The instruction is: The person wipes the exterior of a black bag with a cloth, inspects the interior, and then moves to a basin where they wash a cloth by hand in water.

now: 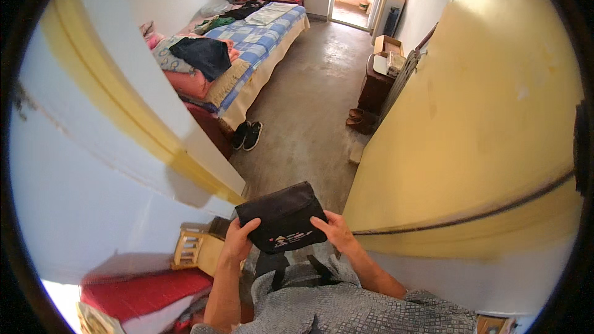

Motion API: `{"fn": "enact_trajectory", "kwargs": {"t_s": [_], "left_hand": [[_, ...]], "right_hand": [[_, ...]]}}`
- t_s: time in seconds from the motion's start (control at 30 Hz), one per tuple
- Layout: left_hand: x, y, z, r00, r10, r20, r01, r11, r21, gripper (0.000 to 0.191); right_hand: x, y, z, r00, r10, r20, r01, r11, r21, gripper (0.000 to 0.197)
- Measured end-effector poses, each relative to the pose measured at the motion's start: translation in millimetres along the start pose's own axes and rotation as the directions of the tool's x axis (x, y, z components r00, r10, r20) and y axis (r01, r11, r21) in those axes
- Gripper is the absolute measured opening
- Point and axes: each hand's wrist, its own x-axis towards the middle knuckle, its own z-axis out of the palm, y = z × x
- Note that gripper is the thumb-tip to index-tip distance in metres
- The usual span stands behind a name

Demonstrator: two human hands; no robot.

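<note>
Between my two hands is a flat black fabric pouch with a fold-over flap along its far side. A small printed figure and white writing mark its near face. My left hand grips the left edge, thumb on top. On the right edge, my right hand holds it the same way, with the fingers hidden underneath. The pouch is tilted, its right side farther from me, and hangs in front of my grey patterned shirt at a doorway.
A yellow door stands on the right, and a yellow-painted door frame on the left. Beyond lie a bed, black shoes, brown shoes and a dark cabinet. Behind my left arm is a wooden chair.
</note>
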Motion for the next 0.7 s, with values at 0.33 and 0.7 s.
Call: {"fn": "enact_trajectory", "kwargs": {"t_s": [0.33, 0.7], "left_hand": [[198, 97, 48, 0.945, -0.215, 0.248, 0.169, 0.967, 0.191, 0.046], [434, 172, 170, 0.917, -0.216, 0.335, -0.147, 0.598, 0.788, 0.029]], "right_hand": [[124, -91, -23, 0.928, -0.08, -0.363, 0.048, 0.994, -0.095, 0.027], [333, -157, -155, 0.895, -0.091, -0.436, 0.144, 0.985, 0.09, 0.033]]}}
